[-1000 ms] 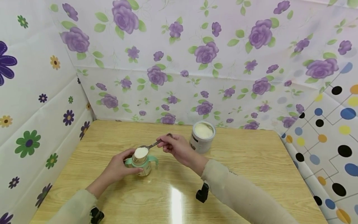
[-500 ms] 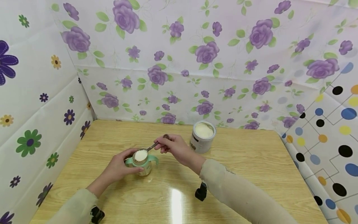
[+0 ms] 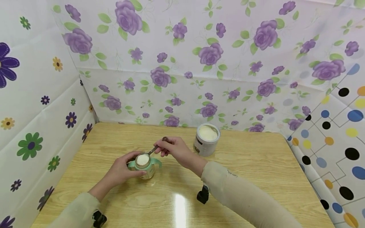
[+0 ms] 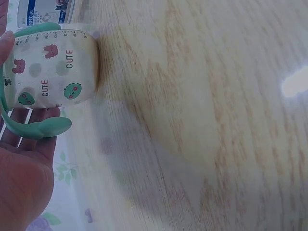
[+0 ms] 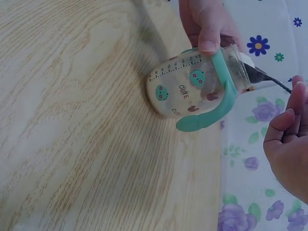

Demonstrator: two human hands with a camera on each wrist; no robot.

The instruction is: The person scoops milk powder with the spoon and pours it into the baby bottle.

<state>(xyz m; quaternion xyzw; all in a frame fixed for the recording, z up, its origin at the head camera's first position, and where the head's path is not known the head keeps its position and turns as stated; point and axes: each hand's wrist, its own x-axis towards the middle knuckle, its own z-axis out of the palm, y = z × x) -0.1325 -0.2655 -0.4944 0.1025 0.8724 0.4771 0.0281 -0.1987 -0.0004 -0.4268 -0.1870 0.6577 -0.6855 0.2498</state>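
Observation:
A clear baby bottle [image 5: 180, 86] with a mint-green two-handled collar and printed cartoon faces stands upright on the table. My left hand [image 3: 122, 169] grips it round the neck from the left, thumb in front. Between the fingertips of my right hand [image 3: 176, 150] is a metal spoon [image 3: 152, 150], pinched by its handle and slanting down to the left. The spoon's bowl, heaped with white powder [image 3: 143, 159], sits in the bottle's mouth. In the right wrist view the bowl is partly inside the rim.
An open can [image 3: 206, 142] filled with pale powder stands at the back of the wooden table [image 3: 251, 177], right of my right hand. A flower-printed cloth [image 3: 182, 82] hangs behind the table, with patterned sheets on both sides.
My right hand has moved left and slightly down, steepening the spoon and lowering its bowl from above the bottle into the mouth. The left hand and bottle stay in place.

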